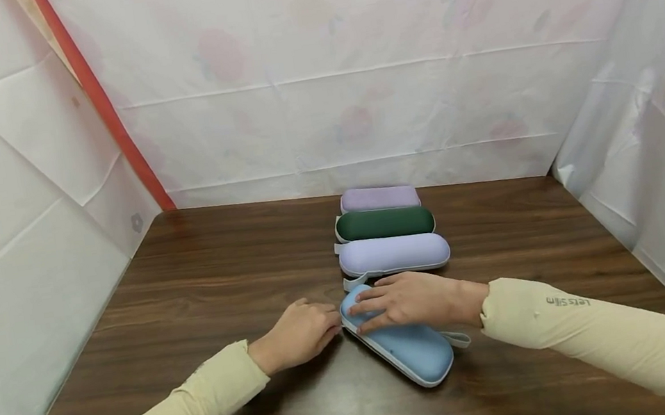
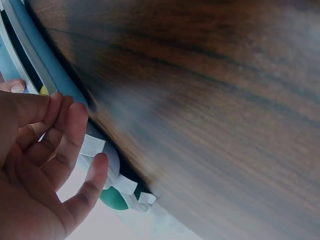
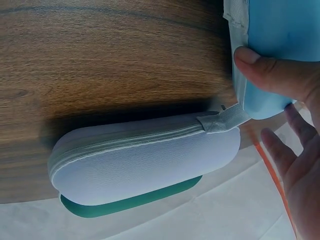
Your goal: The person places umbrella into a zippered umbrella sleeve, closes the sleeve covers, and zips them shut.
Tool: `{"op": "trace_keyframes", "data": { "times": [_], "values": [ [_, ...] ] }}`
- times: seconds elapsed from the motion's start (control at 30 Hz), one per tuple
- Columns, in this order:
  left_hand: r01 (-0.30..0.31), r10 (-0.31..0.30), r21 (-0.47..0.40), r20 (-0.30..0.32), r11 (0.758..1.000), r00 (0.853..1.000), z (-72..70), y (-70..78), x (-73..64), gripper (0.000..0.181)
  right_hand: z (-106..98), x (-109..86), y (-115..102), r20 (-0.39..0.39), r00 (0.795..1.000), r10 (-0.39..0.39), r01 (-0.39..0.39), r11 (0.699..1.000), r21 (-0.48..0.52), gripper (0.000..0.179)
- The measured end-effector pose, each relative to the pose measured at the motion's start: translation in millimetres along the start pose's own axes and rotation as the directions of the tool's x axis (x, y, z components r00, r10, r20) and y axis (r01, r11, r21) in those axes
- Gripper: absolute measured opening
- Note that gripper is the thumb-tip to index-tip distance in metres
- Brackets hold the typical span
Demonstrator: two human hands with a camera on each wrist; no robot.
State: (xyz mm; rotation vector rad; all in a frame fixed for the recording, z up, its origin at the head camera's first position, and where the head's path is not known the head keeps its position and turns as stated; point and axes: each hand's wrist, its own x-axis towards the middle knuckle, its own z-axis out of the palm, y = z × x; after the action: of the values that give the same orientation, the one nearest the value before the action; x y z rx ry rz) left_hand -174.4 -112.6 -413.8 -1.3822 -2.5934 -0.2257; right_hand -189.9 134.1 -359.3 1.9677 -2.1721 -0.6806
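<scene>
A blue zip-up glasses case [image 1: 411, 351] lies slanted on the table, its wrist loop [image 1: 456, 339] sticking out on the right. My right hand [image 1: 411, 301] holds it from above, fingers spread over the far end of its lid. In the right wrist view the thumb [image 3: 250, 56] presses along the seam. At the case's left end, my left hand [image 1: 304, 330] is curled with bunched fingertips. The left wrist view shows them pinching at the zipper edge; the pull is hidden behind them. A dark gap [image 2: 22, 55] runs along the seam, with a bit of yellow [image 2: 43, 90] beside the fingertips.
Behind the blue case lie a lavender case [image 1: 394, 254], a dark green case [image 1: 385, 223] and a mauve case [image 1: 379, 198], stacked back in a row. White patterned sheets [image 1: 355, 92] surround the brown wooden table [image 1: 220, 264], with a red strip [image 1: 108, 111] on the left.
</scene>
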Motion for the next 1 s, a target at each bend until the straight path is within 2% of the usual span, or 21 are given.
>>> {"op": "trace_keyframes", "data": {
  "times": [0.2,0.33,0.43,0.57,0.67,0.83,1.0],
  "values": [
    [-0.02,0.02,0.004,-0.021,1.0,1.0,-0.4,1.7,-0.7,0.017,-5,2.0,1,0.019,1.0,0.022,-0.023,0.999,0.039,0.089],
    [-0.004,0.004,-0.001,-0.004,1.0,1.0,0.7,4.9,-1.2,0.015,-6,2.9,0,0.031,0.999,0.038,-0.041,0.997,0.073,0.089],
    [-0.005,0.005,-0.004,0.011,1.0,1.0,1.3,10.7,-1.0,0.013,-5,4.2,0,-0.002,0.999,0.044,-0.044,0.996,0.08,0.083],
    [-0.043,0.043,-0.008,0.022,0.999,0.999,1.7,22.0,0.6,0.011,-3,6.7,0,-0.085,0.995,0.057,-0.053,0.997,0.051,0.067],
    [-0.07,0.07,-0.006,0.042,0.998,0.997,2.1,29.8,1.4,0.011,-2,7.7,1,-0.114,0.99,0.084,-0.079,0.996,0.047,0.062],
    [-0.087,0.086,0.007,0.074,0.996,0.994,3.1,35.4,0.1,0.01,-1,5.7,1,-0.067,0.988,0.136,-0.133,0.99,0.052,0.068],
    [-0.071,0.07,0.009,0.06,0.997,0.996,3.9,32.8,-2.8,0.01,2,1.3,1,0.001,0.984,0.18,-0.179,0.976,0.12,0.086]
  ]
}}
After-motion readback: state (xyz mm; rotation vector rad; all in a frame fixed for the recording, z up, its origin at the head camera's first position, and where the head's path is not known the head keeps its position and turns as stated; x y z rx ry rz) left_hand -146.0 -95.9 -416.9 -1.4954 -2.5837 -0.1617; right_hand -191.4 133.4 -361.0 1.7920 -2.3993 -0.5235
